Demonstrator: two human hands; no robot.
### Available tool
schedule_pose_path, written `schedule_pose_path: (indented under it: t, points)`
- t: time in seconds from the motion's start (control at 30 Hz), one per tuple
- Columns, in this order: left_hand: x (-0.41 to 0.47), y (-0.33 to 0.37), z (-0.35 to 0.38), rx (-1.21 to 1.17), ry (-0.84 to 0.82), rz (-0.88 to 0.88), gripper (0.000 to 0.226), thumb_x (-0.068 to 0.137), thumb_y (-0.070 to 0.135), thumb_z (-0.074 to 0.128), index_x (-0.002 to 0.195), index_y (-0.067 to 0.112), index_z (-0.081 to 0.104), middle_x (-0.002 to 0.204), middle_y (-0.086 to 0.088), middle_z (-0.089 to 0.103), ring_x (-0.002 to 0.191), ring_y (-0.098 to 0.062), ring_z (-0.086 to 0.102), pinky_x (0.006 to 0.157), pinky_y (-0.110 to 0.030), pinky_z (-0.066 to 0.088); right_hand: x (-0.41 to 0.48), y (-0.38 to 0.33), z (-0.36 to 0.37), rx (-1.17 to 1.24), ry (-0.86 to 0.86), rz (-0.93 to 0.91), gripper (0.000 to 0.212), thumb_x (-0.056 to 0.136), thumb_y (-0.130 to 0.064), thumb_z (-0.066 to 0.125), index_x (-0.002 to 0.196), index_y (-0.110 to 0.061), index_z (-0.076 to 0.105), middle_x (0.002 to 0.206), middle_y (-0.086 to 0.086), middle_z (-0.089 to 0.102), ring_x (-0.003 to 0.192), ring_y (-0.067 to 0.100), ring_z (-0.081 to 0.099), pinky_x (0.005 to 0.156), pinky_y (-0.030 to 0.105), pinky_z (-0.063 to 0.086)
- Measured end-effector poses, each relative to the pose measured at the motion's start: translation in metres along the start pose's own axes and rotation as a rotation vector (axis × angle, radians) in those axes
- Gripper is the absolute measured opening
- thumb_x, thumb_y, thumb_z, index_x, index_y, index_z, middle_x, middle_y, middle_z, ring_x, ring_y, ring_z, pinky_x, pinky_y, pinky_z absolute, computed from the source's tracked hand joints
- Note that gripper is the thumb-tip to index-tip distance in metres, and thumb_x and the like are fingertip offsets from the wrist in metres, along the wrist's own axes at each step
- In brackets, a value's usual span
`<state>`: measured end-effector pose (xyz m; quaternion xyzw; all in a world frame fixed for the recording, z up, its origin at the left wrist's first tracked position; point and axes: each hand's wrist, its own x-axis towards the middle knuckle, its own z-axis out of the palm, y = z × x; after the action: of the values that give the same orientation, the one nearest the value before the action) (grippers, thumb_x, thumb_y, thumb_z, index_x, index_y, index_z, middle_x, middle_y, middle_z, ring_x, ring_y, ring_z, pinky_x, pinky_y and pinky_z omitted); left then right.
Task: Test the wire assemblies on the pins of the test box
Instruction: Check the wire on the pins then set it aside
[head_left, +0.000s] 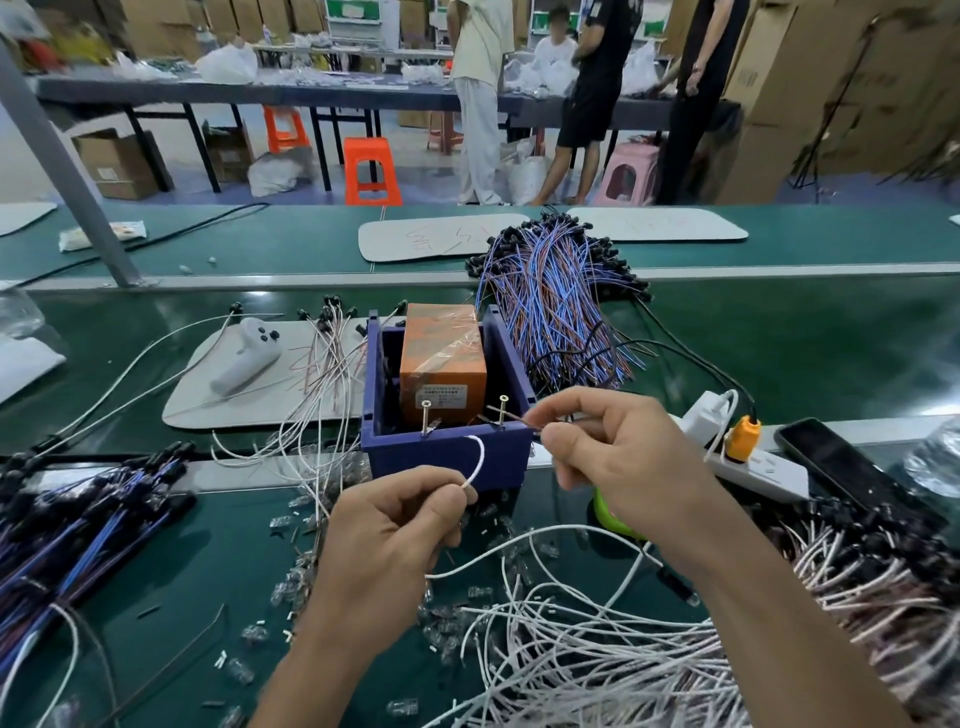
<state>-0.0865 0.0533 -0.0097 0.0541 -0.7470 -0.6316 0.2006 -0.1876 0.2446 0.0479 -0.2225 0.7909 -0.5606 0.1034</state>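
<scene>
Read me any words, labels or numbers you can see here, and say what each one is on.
Nothing reads clearly enough to quote.
On the orange block in the blue test box: label print too small to read.
On the white board on the far belt: red handwriting, illegible.
On the carton on the floor: sticker blurred.

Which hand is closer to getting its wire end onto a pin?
Right, probably. The right hand pinches its wire end beside the right pin. The left hand pinches the white wire lower, in front of the box, short of the left pin.
</scene>
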Motion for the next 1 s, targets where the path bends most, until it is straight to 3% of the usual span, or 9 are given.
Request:
schedule_pose_path:
  t: [0.17,0.33,0.4,0.5,0.57,0.67,0.87,0.93,1.0]
  points:
    - [-0.002,0.004,-0.006,-0.235,-0.162,-0.077,0.018,0.090,0.025,0.064,0.078,0.018,0.075,0.054,-0.001,0.049,0.050,-0.009,0.040,0.048,-0.016,0.031,-0.008,-0.010,0.004,0.109,-0.251,-0.022,0.031,0.082,-0.020,0.076,0.108,-0.037,0.077,0.052,-0.005,0.037,0.048,0.012,0.026,0.045,0.019,0.025]
    - [-0.001,0.001,-0.011,-0.466,-0.217,-0.172,0.020,0.086,0.029,0.068,0.080,0.011,0.068,0.053,0.002,0.043,0.048,-0.010,0.031,0.053,-0.027,0.018,-0.006,-0.006,0.015,0.019,-0.249,-0.026,0.017,0.078,-0.017,0.083,0.088,-0.030,0.081,0.050,-0.001,0.044,0.047,0.013,0.030,0.046,0.022,0.024]
    - [-0.001,-0.001,-0.013,-0.515,-0.146,-0.216,0.013,0.086,0.025,0.067,0.079,0.014,0.072,0.059,-0.002,0.051,0.050,-0.009,0.040,0.052,-0.026,0.023,-0.006,-0.004,0.020,0.090,-0.217,-0.009,0.008,0.075,-0.022,0.083,0.082,-0.024,0.082,0.052,0.001,0.056,0.051,0.010,0.041,0.052,0.022,0.033]
    - [0.000,-0.007,-0.016,-0.447,-0.035,-0.257,0.016,0.089,0.022,0.064,0.078,0.017,0.074,0.065,-0.005,0.059,0.054,-0.010,0.050,0.048,-0.016,0.039,-0.005,-0.001,0.025,0.153,-0.152,0.032,0.008,0.075,-0.027,0.081,0.080,-0.021,0.082,0.077,0.021,0.074,0.068,0.022,0.055,0.067,0.033,0.042]
    - [0.000,-0.010,-0.017,-0.326,-0.001,-0.251,0.021,0.096,0.016,0.063,0.078,0.017,0.073,0.062,-0.005,0.057,0.053,-0.011,0.048,0.046,-0.016,0.037,-0.003,0.002,0.027,0.129,-0.126,0.020,0.002,0.080,-0.021,0.083,0.079,-0.020,0.082,0.070,0.012,0.074,0.063,0.014,0.057,0.062,0.024,0.044]
    - [0.000,-0.008,-0.019,-0.303,-0.014,-0.268,0.015,0.087,0.023,0.064,0.076,0.015,0.071,0.060,-0.004,0.048,0.049,-0.009,0.039,0.044,-0.016,0.030,-0.002,0.004,0.031,-0.010,-0.033,0.000,0.006,0.084,-0.018,0.082,0.081,-0.023,0.079,0.047,-0.010,0.050,0.043,0.005,0.036,0.046,0.014,0.031]
    - [-0.004,-0.005,-0.025,-0.234,-0.170,-0.206,0.021,0.089,0.026,0.057,0.074,0.013,0.065,0.055,-0.002,0.038,0.048,-0.013,0.028,0.047,-0.020,0.027,-0.011,-0.004,0.040,-0.210,-0.093,-0.100,0.044,0.085,-0.029,0.075,0.124,-0.046,0.065,0.046,-0.009,0.043,0.044,0.006,0.034,0.047,0.014,0.031]
    - [-0.006,-0.003,-0.025,-0.295,-0.225,-0.212,0.021,0.087,0.028,0.060,0.074,0.011,0.063,0.053,0.001,0.034,0.047,-0.012,0.024,0.047,-0.022,0.023,-0.012,-0.006,0.043,-0.288,-0.122,-0.150,0.039,0.087,-0.029,0.073,0.120,-0.049,0.068,0.047,-0.011,0.044,0.045,0.008,0.035,0.047,0.014,0.030]
    - [-0.007,-0.002,-0.026,-0.420,-0.267,-0.238,0.021,0.083,0.030,0.063,0.075,0.010,0.063,0.051,0.002,0.031,0.045,-0.012,0.021,0.047,-0.024,0.020,-0.012,-0.007,0.046,-0.314,-0.155,-0.172,0.018,0.091,-0.027,0.072,0.101,-0.041,0.077,0.048,-0.015,0.049,0.045,0.007,0.040,0.046,0.014,0.029]
